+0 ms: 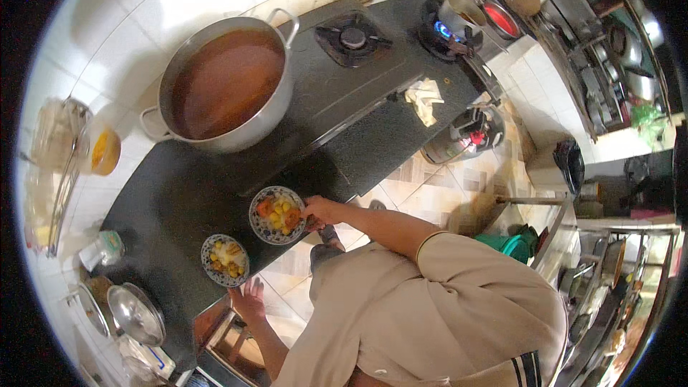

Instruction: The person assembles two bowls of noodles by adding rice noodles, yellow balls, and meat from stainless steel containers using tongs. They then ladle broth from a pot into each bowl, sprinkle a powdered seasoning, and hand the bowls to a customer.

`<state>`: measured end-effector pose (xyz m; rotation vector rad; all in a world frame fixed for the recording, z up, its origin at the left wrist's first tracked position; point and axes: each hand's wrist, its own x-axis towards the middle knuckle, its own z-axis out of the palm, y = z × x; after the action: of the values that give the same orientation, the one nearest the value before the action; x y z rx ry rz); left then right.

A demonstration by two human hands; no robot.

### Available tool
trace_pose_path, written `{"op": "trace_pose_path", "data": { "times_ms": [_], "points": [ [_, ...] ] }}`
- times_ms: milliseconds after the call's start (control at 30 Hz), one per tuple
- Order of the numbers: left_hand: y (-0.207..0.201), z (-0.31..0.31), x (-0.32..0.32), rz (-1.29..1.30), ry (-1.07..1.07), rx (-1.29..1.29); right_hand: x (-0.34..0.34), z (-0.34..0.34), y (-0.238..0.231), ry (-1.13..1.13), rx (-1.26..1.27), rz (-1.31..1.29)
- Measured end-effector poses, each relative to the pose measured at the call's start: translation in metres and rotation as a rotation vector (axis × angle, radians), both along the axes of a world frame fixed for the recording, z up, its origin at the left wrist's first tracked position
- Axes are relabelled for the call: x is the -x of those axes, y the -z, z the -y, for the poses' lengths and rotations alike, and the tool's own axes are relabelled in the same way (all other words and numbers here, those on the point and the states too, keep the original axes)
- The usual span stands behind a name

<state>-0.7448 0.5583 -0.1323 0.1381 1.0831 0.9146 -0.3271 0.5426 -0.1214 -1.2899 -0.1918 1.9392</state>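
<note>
My right hand grips the right rim of a patterned blue-and-white plate at the front edge of the dark counter. Orange pieces and yellow chunks of food lie on it. Just to the left, nearer me, a second patterned plate rests on the counter, holding yellow pieces and pale white food. Below that plate's near rim is my left hand, its fingers apart and the fingertips close to the rim. Whether they touch it is hard to tell.
A large metal pot of reddish-brown liquid stands behind on the counter. Farther right are an unlit burner, a blue gas flame by a smaller pot, and a crumpled cloth. Metal lids sit at the left.
</note>
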Motion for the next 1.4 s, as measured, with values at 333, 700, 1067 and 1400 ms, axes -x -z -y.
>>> {"op": "trace_pose_path", "data": {
  "times_ms": [333,700,1067,1400],
  "points": [
    [-0.064,0.04,-0.085,-0.567,0.865,-0.235,-0.308,0.077,-0.028,0.217,-0.026,1.713],
    [-0.149,-0.004,-0.436,-0.344,1.09,-0.358,-0.373,0.114,0.038,-0.065,-0.184,1.458],
    [-0.181,0.012,-0.557,-0.687,1.047,-0.882,-0.317,0.056,-0.114,0.169,-0.352,0.717],
    [-0.135,0.112,-0.343,-1.122,0.843,-0.402,-0.293,-0.034,-0.044,-0.481,-1.11,1.493]
  ]
}}
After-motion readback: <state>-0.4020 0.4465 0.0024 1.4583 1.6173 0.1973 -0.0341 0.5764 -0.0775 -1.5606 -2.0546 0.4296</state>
